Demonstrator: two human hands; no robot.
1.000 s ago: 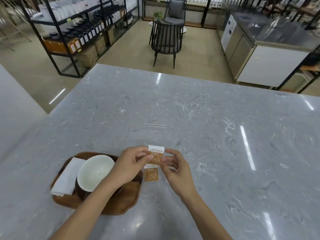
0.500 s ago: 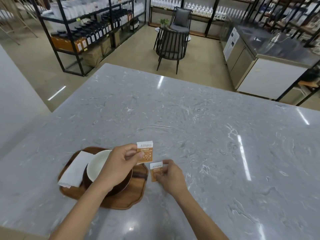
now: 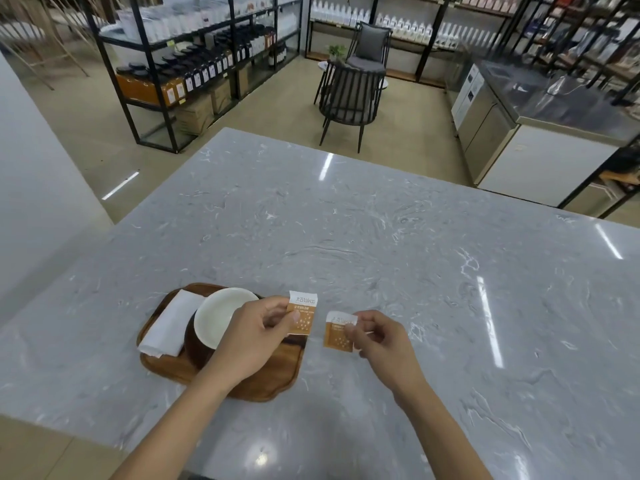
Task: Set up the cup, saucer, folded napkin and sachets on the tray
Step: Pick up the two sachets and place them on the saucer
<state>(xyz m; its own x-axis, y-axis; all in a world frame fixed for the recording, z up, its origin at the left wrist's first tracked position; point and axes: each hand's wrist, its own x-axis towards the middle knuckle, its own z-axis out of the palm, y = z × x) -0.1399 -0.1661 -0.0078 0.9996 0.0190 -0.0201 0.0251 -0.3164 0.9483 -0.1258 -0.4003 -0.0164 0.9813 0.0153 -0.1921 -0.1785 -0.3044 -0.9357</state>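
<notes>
A brown wooden tray (image 3: 277,379) lies near the front left of the grey marble table. On it a folded white napkin (image 3: 171,323) rests at the left, beside a white cup (image 3: 218,315) on a dark saucer (image 3: 194,344). My left hand (image 3: 249,337) pinches an orange and white sachet (image 3: 303,315) above the tray's right edge. My right hand (image 3: 375,339) holds a second orange sachet (image 3: 337,332) just right of the tray, low over the table.
The marble table (image 3: 381,244) stretches far ahead and to the right. Beyond it stand a dark chair (image 3: 349,95), black shelving with jars (image 3: 194,71) at the left, and a steel counter (image 3: 540,116) at the right.
The two sachets, held together a second ago, are now apart: one in each hand. My right hand has lifted its sachet slightly to the right of the tray.
</notes>
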